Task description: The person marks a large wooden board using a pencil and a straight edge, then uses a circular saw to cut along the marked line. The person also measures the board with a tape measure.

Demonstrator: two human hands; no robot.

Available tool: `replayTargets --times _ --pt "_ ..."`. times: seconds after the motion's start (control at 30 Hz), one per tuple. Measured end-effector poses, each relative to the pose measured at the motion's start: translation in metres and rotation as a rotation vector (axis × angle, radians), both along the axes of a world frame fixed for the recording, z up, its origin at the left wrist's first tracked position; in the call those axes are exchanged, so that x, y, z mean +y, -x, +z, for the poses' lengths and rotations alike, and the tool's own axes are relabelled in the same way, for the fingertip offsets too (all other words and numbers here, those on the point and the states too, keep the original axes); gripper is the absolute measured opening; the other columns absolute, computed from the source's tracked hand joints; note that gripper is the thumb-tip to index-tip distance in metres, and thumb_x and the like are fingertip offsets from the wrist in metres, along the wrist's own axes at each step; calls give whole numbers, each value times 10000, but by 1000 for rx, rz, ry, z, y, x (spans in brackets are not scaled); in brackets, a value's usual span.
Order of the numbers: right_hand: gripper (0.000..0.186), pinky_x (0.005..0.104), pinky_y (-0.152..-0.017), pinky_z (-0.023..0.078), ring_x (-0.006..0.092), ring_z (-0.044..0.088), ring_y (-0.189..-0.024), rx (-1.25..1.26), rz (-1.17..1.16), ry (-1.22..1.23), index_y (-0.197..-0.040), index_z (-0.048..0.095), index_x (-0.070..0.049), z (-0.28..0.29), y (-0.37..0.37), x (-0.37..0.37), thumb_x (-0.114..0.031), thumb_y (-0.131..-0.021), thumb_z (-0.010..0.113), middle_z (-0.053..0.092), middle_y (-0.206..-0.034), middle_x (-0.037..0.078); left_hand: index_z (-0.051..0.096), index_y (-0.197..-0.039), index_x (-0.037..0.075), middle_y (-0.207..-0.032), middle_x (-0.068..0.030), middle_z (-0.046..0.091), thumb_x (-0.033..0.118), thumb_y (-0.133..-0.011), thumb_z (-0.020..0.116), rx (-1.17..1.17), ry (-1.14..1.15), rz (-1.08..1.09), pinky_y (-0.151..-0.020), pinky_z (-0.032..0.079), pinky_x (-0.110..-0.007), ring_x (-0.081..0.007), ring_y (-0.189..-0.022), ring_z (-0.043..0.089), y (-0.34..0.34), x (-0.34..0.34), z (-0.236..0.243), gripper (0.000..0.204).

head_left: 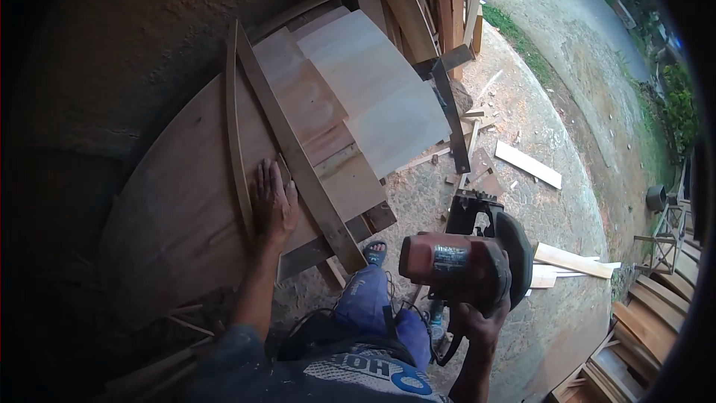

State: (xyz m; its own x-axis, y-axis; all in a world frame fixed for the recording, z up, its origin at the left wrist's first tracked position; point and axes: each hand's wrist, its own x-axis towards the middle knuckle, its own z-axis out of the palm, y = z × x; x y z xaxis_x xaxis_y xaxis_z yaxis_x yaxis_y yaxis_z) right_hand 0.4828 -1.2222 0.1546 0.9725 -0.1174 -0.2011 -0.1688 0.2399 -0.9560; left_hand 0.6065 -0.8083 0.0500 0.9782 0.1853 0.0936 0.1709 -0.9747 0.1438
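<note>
Dull red housing and dark metal on the power tool (447, 260), apparently a circular saw, held up in front of the concrete floor (567, 321), to the right of the large wooden panel (171, 186). Clamped around the rear of it, the right hand (483, 326). Well apart from that one, the left hand (276, 205), unclenched with fingers stretched forward, apparently resting between the thin strip (236, 134) and the wider board (294, 142). Cannot tell how hard pressed.

Probably heavy and rigid, the tool, with much weight likely in the motor and so apt to twist a single wrist. Best held by the rear handle with a full wrap of the fingers; keep clear of the round guard (516, 257) and the flat base plate (471, 207). Possibly slick where dusty.

Much lighter, judging by slenderness, the thin strip: likely springy and easily nudged. Stiffer, the wider board; take by both long edges near the middle. Broad and smooth-looking, the pale sheets (373, 67) beyond, probably light but awkward by one corner; better lifted from two opposite edges.
</note>
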Motion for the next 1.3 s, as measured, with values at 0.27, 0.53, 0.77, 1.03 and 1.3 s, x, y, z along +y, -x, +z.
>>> replayTargets --times 0.27,0.53,0.77,1.03,1.3 --pt "840 491 -976 510 464 558 -1228 -278 633 897 -1562 311 -107 50 -99 97 -77 -819 702 494 -1416 309 362 -1502 -19 -1574 -220 359 314 -1017 496 -65 1 16 -1204 244 -539 -370 -1482 310 1 6 4 604" --pt "613 534 -837 528 420 655 -992 -765 832 1118 -1376 570 -162 43 -164 145 -49 -782 668 652 -1096 185 434 -1460 -18 -1533 -230 422 317 -991 529 -105 -70 -25 -1173 290 -540 -370 -1448 374 -3 13 -6 584" --pt "478 461 -959 535 333 636 -1139 -701 975 1089 -1373 567 -179 36 -143 163 -142 -897 582 657 -1233 163 442 -1436 -20 -1536 -239 414 332 -997 534 -65 -64 5 -1166 304 -545 -368 -1456 363 2 9 2 570" --pt "435 430 -982 528 284 612 -1186 -738 974 1264 -1364 563 -120 -15 -69 190 -146 -930 561 634 -1277 151 431 -1422 -53 -1499 -275 431 297 -1007 490 -72 -99 -106 -1151 315 -552 -411 -1428 377 4 12 19 546" --pt "418 418 -997 521 262 595 -1211 -900 883 1427 -1358 561 -83 -52 -41 199 -144 -944 550 618 -1307 142 441 -1411 -52 -1481 -284 446 339 -1005 479 -83 -195 -133 -1144 332 -544 -418 -1390 421 2 20 -6 565"
